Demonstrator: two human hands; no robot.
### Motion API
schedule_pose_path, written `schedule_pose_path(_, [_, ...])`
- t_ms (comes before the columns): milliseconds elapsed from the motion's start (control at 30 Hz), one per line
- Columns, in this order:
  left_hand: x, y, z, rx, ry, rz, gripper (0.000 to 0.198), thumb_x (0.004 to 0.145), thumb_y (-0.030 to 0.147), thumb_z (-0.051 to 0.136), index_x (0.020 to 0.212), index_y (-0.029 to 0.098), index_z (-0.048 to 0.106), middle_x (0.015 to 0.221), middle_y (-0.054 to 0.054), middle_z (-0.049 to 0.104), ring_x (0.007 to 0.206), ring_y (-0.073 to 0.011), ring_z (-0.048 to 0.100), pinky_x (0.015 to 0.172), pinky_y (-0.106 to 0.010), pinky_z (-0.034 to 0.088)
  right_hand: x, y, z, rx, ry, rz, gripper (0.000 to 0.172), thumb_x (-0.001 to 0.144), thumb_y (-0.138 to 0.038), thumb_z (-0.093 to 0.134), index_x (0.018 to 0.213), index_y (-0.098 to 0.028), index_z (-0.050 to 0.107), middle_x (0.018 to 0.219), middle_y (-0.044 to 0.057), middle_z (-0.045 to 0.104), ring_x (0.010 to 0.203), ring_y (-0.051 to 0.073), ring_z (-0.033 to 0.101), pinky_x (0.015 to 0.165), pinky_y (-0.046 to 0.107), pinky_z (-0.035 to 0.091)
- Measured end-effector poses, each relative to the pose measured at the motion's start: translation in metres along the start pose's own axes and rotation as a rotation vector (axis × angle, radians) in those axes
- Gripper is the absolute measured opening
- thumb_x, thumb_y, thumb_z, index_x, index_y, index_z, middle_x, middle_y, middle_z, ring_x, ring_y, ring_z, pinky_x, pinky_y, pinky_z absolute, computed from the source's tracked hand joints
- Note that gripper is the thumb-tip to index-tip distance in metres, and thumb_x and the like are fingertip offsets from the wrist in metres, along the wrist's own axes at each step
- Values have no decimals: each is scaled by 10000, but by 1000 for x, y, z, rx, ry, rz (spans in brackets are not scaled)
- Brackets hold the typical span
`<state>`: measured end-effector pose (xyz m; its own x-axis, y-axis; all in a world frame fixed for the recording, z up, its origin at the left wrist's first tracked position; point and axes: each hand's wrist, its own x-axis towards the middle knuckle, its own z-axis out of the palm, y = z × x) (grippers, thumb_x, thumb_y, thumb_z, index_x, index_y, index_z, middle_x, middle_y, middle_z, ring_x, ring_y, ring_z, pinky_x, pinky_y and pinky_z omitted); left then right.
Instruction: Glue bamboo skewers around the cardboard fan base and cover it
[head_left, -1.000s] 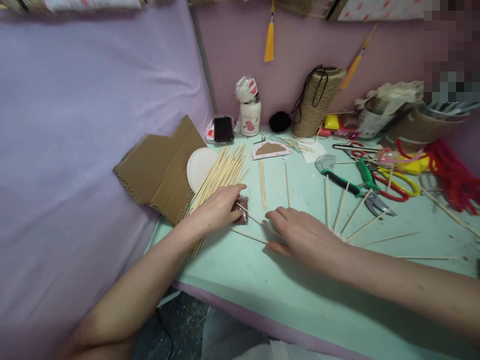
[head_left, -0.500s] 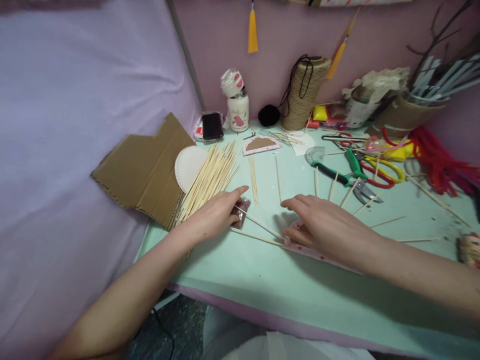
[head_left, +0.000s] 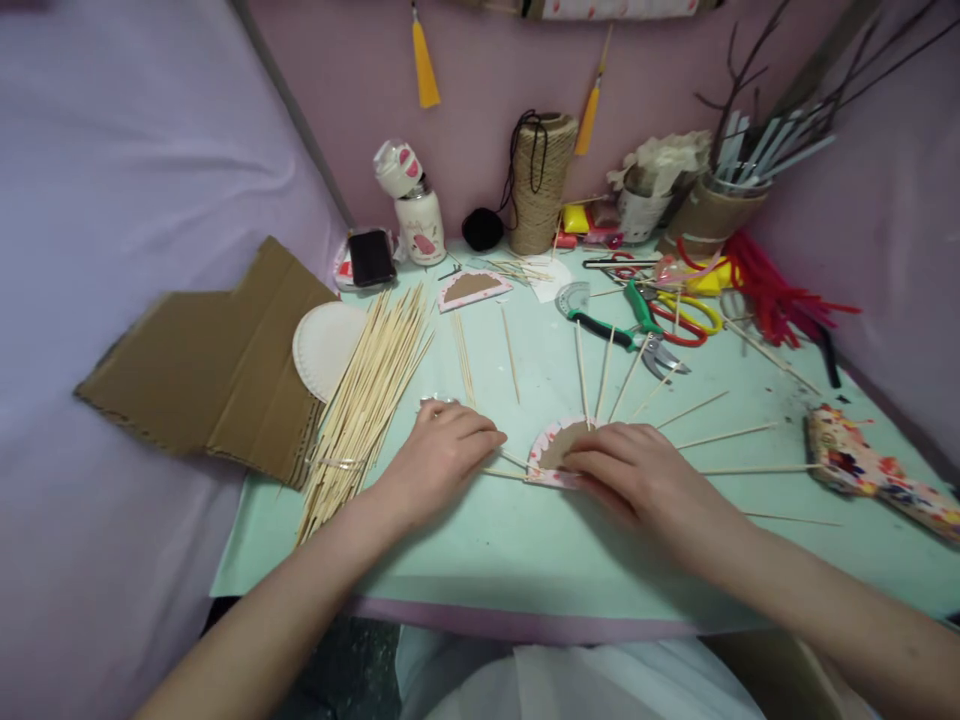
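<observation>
My left hand lies palm down on the mint-green table, fingers curled over a thin bamboo skewer beside a big pile of skewers. My right hand rests fingers down on a half-round cardboard piece with a pink dotted rim. Several skewers fan out from that piece like spokes.
Brown cardboard and a white paper plate lie at the left. Pliers, scissors, a twine spool, a jar, a phone and red pipe cleaners crowd the back. A patterned piece lies at the right.
The view swung right and down. My right hand drew back onto the half-round piece, whose top now shows. My left hand curled its fingers in and moved off the small dark object.
</observation>
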<state>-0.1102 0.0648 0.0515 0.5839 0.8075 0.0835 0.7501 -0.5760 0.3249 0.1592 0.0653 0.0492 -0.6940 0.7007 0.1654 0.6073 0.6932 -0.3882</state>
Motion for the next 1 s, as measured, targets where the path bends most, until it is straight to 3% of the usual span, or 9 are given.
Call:
schedule_pose_path(133, [7,6,12,7,-13,35,220,1016,267,446,1061,218,656,1050,-30,730,1005,-187,620,885,-380,277,-19,-5,21,-22,190,0,187,978,-194,506,1030,-161,683,1030,97,706,949,222,599,859,388,434])
schedule_pose_path(233, [10,8,15,11,-25,44,200,1014,254,452,1020,205,646,1001,-19,730,971,-180,622,849,-367,274,-24,-9,30,4,241,18,156,951,-171,551,1038,-158,680,1023,94,707,962,222,594,878,396,433])
schedule_pose_path(467, [13,10,19,79,-78,52,195,1008,244,456,959,192,637,933,-23,709,911,-187,614,824,-366,285,-22,-9,36,-33,302,-22,153,913,-134,591,1013,-174,700,1001,79,733,940,215,612,858,402,451])
schedule_pose_path(767, [14,6,20,38,-25,101,194,1004,245,472,954,204,655,930,-16,701,881,-166,602,813,-355,298,-21,-4,45,-32,385,-90,195,872,-113,638,1045,-176,703,976,73,742,916,216,618,830,402,466])
schedule_pose_path(1000, [13,4,22,40,2,108,211,1001,225,472,918,195,664,910,-18,691,866,-163,594,813,-356,301,-18,-5,43,-6,366,-91,185,867,-107,638,1034,-160,697,969,78,738,907,221,619,819,407,471])
